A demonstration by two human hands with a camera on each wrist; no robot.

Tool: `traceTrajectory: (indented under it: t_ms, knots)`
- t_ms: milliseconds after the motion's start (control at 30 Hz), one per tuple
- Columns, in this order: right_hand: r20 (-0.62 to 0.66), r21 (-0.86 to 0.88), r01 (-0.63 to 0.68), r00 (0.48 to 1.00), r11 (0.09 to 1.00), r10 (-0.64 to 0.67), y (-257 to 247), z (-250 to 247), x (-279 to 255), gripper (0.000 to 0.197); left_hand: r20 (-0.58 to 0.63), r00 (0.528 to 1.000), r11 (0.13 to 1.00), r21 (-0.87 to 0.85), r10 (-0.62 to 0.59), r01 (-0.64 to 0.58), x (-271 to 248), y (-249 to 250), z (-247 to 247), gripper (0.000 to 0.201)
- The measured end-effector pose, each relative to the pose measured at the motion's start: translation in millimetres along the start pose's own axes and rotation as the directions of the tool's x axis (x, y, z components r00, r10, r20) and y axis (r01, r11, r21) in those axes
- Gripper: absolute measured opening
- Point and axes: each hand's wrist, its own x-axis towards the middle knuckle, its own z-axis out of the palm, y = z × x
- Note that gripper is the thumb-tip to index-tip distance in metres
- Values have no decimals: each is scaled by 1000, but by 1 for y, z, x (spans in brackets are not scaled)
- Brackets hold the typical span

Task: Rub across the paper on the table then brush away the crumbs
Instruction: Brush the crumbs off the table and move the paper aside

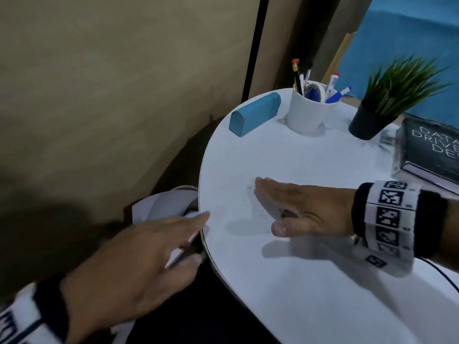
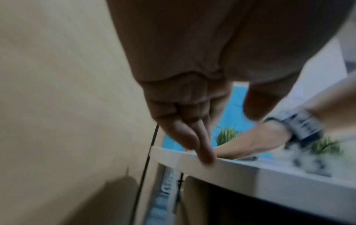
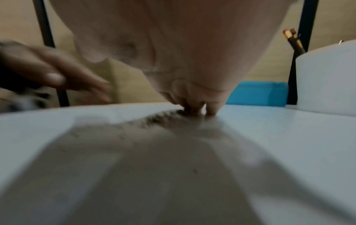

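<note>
My right hand (image 1: 270,207) stands on its little-finger edge on the white table (image 1: 310,281), fingers straight and together. Dark crumbs (image 1: 283,212) lie against its palm side, and a few specks are scattered towards the left rim. The right wrist view shows the crumbs (image 3: 161,118) as a dark line in front of my fingertips (image 3: 210,111). My left hand (image 1: 178,232) hovers at the table's left rim with straight fingers (image 2: 204,153) touching the edge and nothing gripped. White paper (image 1: 159,204) sits lower, beside the table and partly under that hand.
At the back of the table are a blue case (image 1: 255,112), a white cup of pens (image 1: 310,108), a potted plant (image 1: 372,120) and a dark book (image 1: 429,150). A black pole (image 1: 253,45) rises behind the table. Beige floor lies to the left.
</note>
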Motion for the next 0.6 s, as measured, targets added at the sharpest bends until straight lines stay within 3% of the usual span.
traceTrajectory:
  t_ms: [33,100,167,200,267,400,467,533,567,600]
  knots:
    - [-35,96,-7,999,995,10,1,-2,-7,119,-10,1000,1000,20,11,-11,14,-5,-9,67]
    - [-167,225,-45,982,973,84,14,-4,-16,127,26,996,960,263,89,-93,56,-25,-20,89]
    - [-192,249,-136,963,959,187,30,-3,-26,133,213,976,851,521,-52,-69,99,-44,-30,99]
    - [-160,231,-192,960,954,232,36,0,-31,133,281,947,768,637,-157,-62,115,-53,-30,99]
    - [-103,118,-286,949,951,298,47,9,-36,128,366,895,642,756,-256,-126,137,-61,-30,102]
    - [-130,-157,-316,946,936,297,43,20,-30,134,458,859,534,797,-228,-283,121,-40,-10,95]
    - [-72,-213,-193,981,958,182,28,23,-26,139,532,829,565,743,-172,-360,100,-22,4,99]
    - [-21,-47,-100,995,994,100,14,13,-25,135,619,784,676,601,-55,-427,81,-13,10,99]
    - [-50,54,-88,995,995,90,12,4,-21,131,605,796,750,515,26,-416,73,-13,10,99]
    - [-91,111,-107,989,988,117,12,-5,-15,124,522,843,814,430,129,-390,66,-17,9,98]
